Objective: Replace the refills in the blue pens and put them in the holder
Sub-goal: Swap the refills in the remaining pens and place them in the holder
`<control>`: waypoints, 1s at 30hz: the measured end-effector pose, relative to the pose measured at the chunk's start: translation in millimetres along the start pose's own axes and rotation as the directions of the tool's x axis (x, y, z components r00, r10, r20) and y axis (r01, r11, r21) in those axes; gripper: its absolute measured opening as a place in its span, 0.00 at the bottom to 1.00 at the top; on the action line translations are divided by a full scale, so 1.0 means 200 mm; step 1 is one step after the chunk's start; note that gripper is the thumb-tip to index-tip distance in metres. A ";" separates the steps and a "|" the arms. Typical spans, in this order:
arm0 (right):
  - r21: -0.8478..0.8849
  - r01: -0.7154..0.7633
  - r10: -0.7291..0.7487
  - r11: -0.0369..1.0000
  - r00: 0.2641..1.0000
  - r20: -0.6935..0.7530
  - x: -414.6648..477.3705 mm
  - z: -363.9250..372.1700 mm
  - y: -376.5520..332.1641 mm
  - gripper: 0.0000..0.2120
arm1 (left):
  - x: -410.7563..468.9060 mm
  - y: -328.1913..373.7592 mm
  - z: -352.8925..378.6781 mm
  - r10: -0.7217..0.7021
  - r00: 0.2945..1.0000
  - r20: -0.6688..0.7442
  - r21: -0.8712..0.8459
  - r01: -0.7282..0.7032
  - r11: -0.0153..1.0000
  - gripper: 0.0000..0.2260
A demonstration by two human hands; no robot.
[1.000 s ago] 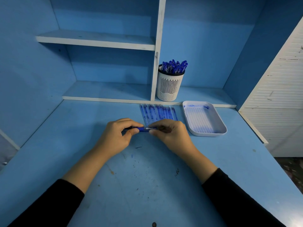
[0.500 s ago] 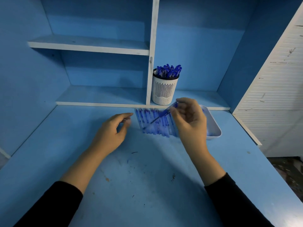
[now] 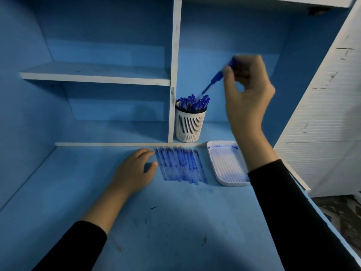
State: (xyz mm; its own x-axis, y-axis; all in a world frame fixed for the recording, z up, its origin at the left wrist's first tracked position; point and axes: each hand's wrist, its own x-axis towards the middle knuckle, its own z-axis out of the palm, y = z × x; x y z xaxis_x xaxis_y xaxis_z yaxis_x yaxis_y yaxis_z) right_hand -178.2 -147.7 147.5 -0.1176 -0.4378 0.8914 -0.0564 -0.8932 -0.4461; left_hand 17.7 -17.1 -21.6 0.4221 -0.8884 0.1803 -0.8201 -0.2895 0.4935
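Right hand (image 3: 248, 94) pinches a pen (image 3: 215, 78) above the crowded holder (image 3: 189, 126); its tip may snag. Left hand (image 3: 134, 171) rests loose, empty.

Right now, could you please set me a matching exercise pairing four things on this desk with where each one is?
1 blue pen
2 pen holder
3 row of refills
4 white tray

A on the low shelf, right of the divider
B pinched in the right hand, above the holder
C flat on the desk, beside the left hand
D on the desk, partly behind the right sleeve

Pairs: 1-B, 2-A, 3-C, 4-D.
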 end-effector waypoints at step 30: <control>-0.286 0.207 -0.028 0.936 0.851 0.524 -0.19 0.24 0.37 0.04 | -0.01 -0.01 0.01 0.004 0.999 -0.037 0.007 -0.004 1.000 0.35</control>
State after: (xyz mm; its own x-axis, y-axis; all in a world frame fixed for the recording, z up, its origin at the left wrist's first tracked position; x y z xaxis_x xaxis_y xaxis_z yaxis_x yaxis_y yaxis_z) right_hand -129.6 -202.1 85.3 0.4211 -0.4014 0.8134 -0.3607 -0.8969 -0.2560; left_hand 17.8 -15.9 -23.4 0.4324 -0.8759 0.2139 -0.8247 -0.2883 0.4866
